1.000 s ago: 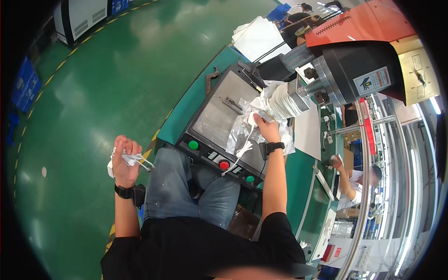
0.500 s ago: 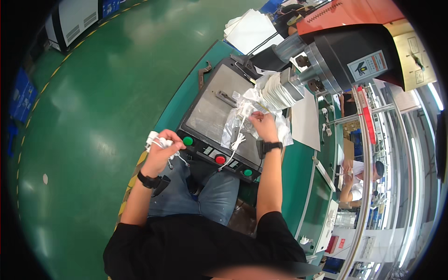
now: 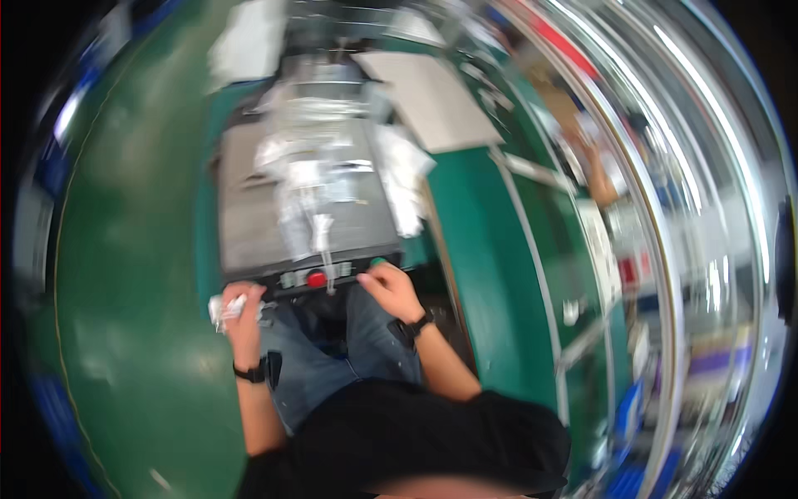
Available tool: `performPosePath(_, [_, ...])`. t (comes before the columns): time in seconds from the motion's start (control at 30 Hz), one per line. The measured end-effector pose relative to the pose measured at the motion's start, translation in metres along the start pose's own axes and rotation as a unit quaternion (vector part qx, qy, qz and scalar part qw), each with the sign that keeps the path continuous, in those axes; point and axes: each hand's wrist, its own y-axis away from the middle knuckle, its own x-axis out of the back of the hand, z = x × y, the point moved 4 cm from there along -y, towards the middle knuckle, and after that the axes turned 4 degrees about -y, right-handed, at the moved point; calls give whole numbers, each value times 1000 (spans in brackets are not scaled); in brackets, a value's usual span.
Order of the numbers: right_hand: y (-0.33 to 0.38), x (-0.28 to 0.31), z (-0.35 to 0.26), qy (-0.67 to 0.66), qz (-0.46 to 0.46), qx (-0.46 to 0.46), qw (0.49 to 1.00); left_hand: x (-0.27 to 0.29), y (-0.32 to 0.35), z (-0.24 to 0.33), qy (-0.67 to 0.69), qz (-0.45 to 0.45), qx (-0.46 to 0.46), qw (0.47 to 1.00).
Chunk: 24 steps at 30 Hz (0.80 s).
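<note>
Grasping one bundled white cable point(image 3: 219, 313), not yet set down: left hand point(image 3: 243, 319). Right hand point(image 3: 396, 289): grip released, at the round green button point(image 3: 377, 262). Tied white cable point(image 3: 322, 233) already over the grey metal plate point(image 3: 248, 218).

Hands at the button panel point(image 3: 291, 280), centre of the frame, motion-blurred.
Left of centre, a white bundle point(image 3: 219, 313) is held by the left hand point(image 3: 243, 311); at centre, the green button point(image 3: 378, 261) is partly hidden by the right hand point(image 3: 392, 291).

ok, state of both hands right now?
Left hand: closed, holding a white corded bundle.
Right hand: open, nothing visible in it, at the right-hand green button; blur hides whether it presses.
</note>
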Motion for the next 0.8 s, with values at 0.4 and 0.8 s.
performPosePath(0.4, [17, 250, -164, 296, 183, 142, 927, -15, 29, 141, 238, -30, -203, 949])
performPosePath(0.8, [243, 466, 61, 309, 413, -627, 584, -95, -17, 76, 322, -126, 85, 934])
